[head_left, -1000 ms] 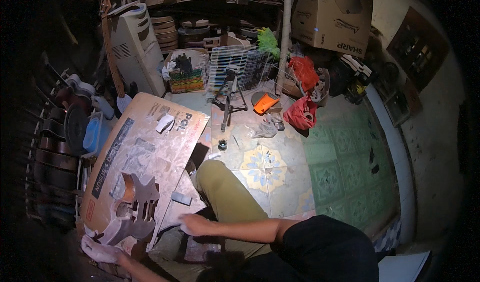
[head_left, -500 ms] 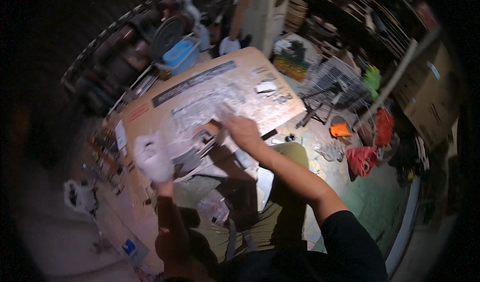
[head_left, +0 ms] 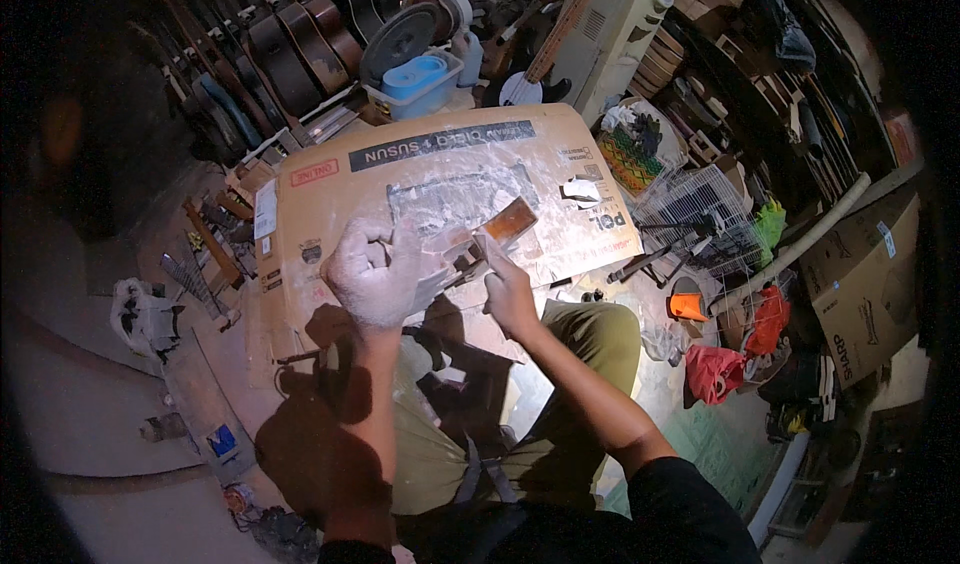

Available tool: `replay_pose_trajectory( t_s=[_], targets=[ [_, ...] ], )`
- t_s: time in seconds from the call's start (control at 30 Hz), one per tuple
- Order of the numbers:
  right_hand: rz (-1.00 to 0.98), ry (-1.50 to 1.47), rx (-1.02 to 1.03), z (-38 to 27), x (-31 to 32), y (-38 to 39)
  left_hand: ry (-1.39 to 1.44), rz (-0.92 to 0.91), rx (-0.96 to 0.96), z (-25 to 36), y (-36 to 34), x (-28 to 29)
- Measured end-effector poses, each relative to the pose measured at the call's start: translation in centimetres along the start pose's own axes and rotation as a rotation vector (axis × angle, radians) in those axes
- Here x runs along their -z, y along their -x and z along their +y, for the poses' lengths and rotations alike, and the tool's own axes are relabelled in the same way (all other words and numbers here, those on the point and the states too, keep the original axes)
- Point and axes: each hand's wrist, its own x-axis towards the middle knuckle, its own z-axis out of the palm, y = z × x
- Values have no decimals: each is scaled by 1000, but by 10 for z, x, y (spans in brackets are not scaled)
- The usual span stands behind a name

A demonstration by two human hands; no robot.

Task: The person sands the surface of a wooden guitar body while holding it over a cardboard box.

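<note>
My knees are folded under me, and just beyond them lies the flattened cardboard sheet [head_left: 330, 204], which I take as my landmark. My left hand [head_left: 372, 272], white with dust, sits over the sheet's near edge, curled into a closed fist; what it grips I cannot tell, though a pale piece [head_left: 432, 282] pokes out toward my right. My right hand [head_left: 508, 294] rests at the same near edge, fingers [head_left: 492, 256] pinched shut on the lower end of a flat amber block [head_left: 510, 220]. The block's long axis runs up and to the right, away from my fingers, over the sheet's whitened middle. My right hand is clearly the nearer one to it. Past the sheet's far edge stand a blue tub [head_left: 420, 76] and a row of guitars [head_left: 300, 44]
</note>
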Motion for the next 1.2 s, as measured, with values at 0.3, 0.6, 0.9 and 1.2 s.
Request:
replay_pose_trajectory(
  t_s=[0.3,0.6,0.9,1.2],
  targets=[
    [-206,-193,-331,-14,23,-20,-57,42,-36,-4,-1,5],
    [-148,92,-105,-53,31,-22,74,64,88,5,9,-3],
    [-198,470,-76,-59,17,-25,-5,2,86,12,18,-1],
    [-363,586,-214,-83,21,-45,-145,28,-5,17,21,-2]
  ],
)
